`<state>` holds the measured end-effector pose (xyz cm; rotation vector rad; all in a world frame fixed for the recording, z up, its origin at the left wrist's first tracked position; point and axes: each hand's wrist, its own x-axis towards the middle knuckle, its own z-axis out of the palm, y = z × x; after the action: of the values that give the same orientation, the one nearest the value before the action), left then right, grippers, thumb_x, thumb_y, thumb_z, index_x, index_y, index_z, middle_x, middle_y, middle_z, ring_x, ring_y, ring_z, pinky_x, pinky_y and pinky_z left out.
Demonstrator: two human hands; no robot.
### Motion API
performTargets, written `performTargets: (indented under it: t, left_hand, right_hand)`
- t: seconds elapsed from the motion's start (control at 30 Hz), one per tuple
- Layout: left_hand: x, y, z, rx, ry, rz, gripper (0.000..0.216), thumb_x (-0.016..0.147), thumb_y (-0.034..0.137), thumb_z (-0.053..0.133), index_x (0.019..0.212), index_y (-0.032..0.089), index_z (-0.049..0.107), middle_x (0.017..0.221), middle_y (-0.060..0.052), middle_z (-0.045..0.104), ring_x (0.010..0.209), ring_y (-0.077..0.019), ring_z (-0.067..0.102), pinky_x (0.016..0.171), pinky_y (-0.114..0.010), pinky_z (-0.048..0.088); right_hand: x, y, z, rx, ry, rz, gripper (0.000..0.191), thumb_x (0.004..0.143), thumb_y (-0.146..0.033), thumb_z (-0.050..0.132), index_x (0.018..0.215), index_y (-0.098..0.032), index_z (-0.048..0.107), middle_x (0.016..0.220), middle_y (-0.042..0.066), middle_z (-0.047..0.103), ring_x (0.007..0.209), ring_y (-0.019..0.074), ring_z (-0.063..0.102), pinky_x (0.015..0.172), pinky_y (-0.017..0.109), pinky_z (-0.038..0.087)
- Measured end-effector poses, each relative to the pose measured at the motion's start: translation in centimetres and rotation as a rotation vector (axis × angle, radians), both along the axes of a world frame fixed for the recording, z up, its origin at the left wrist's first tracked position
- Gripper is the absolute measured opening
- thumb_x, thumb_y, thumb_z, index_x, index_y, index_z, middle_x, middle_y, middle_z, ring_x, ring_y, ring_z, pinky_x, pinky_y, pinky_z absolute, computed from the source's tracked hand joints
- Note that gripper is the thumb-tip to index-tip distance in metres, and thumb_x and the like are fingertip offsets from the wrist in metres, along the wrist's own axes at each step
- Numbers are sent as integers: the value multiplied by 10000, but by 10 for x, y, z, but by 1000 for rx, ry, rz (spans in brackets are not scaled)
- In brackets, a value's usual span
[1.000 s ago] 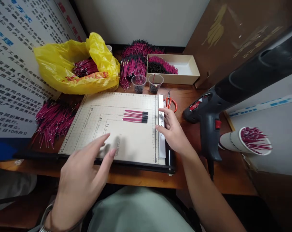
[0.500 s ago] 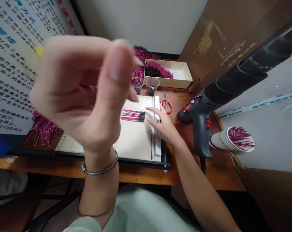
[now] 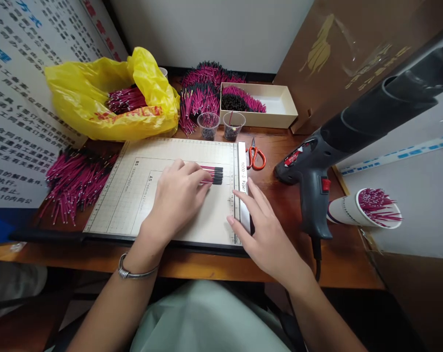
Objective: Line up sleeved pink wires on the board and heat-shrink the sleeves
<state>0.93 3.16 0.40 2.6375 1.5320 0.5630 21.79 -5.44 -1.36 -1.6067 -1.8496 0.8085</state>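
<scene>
A row of short pink wires with black ends [image 3: 214,175] lies on the beige cutting board [image 3: 140,171] of a paper trimmer. My left hand [image 3: 177,198] rests on the wires with curled fingers and covers their left part. My right hand [image 3: 260,230] lies flat with spread fingers on the trimmer's white ruler bar [image 3: 242,171] at the board's right edge. Nothing is held in it.
A yellow bag [image 3: 96,105] of wires sits back left, and a loose wire pile [image 3: 74,178] lies at the left. Two clear cups [image 3: 221,125], a cardboard box [image 3: 280,105], orange scissors [image 3: 257,155], a heat gun [image 3: 316,171] and a paper cup of wires [image 3: 364,210] stand to the right.
My left hand swung up close to the camera, then came down onto the wires. My right hand slid back along the ruler bar toward me.
</scene>
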Motion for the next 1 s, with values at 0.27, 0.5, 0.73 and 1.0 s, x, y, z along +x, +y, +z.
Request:
performTargets:
  t: [0.27,0.5,0.73,1.0]
  left_hand:
    - [-2,3,-3,-42,37,-32,192,1009,260,629,952,225,810,993,-80,783,901,-278,600,765,-412,480]
    - [-6,2,-3,-13,48,-31,153,1013,285,643,968,242,783,1035,-73,773,934,-284,616,763,-410,470]
    - [-1,6,-5,-49,50,-18,177,1015,242,639,973,219,810,1023,-74,787,929,-303,616,765,-426,445]
    - [-19,-18,2,13,50,-169,116,1004,214,666,942,203,764,940,-51,760,855,-270,570,729,-396,352]
  right_hand:
    - [-4,-28,-2,15,-103,39,508,1037,-473,526,1494,-262,594,1736,111,361,1595,379,380,1260,671,421]
    - [-8,-31,-12,86,-165,72,575,1016,-559,571,1484,-227,606,1747,165,319,1579,414,394,1223,665,464]
    - [-10,-31,-19,236,-290,105,825,887,-708,698,1507,-181,562,1703,261,352,1540,428,446,1145,673,526]
    - [-7,-36,-3,300,-401,165,899,828,-748,737,1472,-146,563,1675,259,408,1547,495,405,1117,703,529]
